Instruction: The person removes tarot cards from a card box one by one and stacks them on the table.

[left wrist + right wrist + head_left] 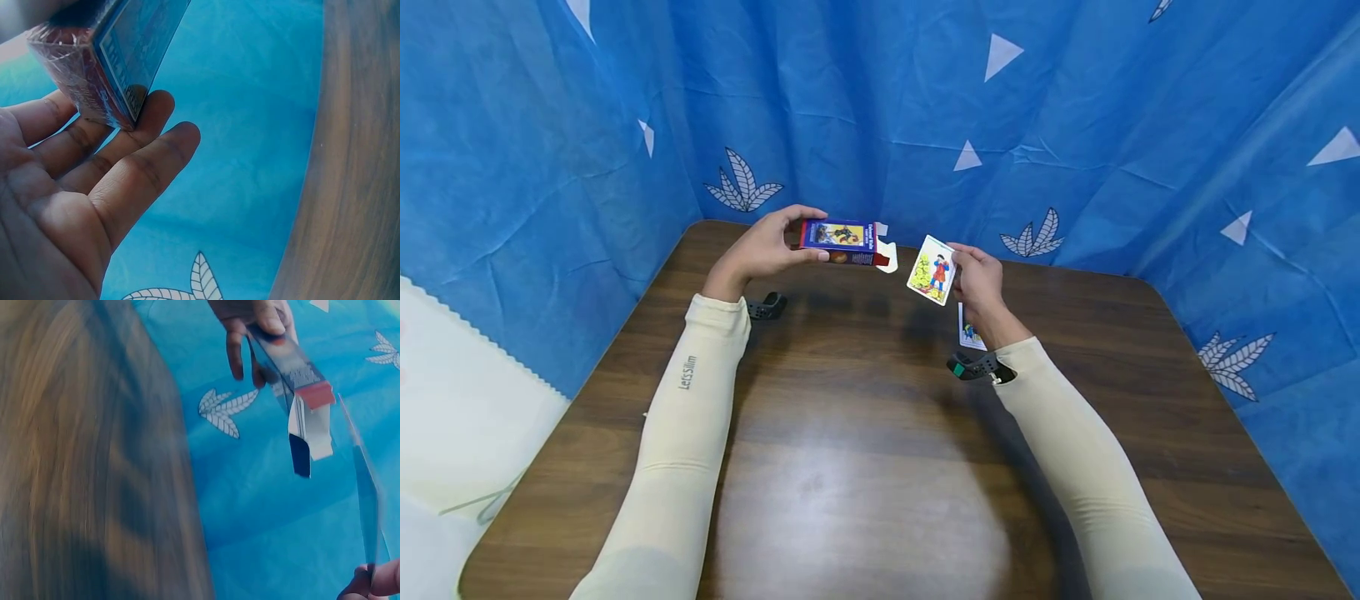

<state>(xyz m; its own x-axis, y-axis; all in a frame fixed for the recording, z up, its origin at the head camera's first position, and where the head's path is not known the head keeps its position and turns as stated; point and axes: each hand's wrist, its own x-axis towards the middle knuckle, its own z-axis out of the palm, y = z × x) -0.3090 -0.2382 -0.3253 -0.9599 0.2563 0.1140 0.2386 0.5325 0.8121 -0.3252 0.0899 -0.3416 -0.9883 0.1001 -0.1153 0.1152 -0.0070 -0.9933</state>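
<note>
Two at once: gripping box [841,236] between thumb and fingers of left hand [769,243], with flaps [887,256] beyond fingertips; pinching card [931,271] in fingers of right hand [982,282], with second card [970,333] partly hidden behind.

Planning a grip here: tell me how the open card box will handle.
The box may feel slippery, given its shiny, crinkled wrap. Its thin, splayed flaps likely bend easily. Being flat-sided, it should slide, not roll.

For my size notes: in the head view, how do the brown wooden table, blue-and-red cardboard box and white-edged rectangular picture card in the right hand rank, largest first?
1. Wooden table
2. Cardboard box, open flaps included
3. Picture card
</note>
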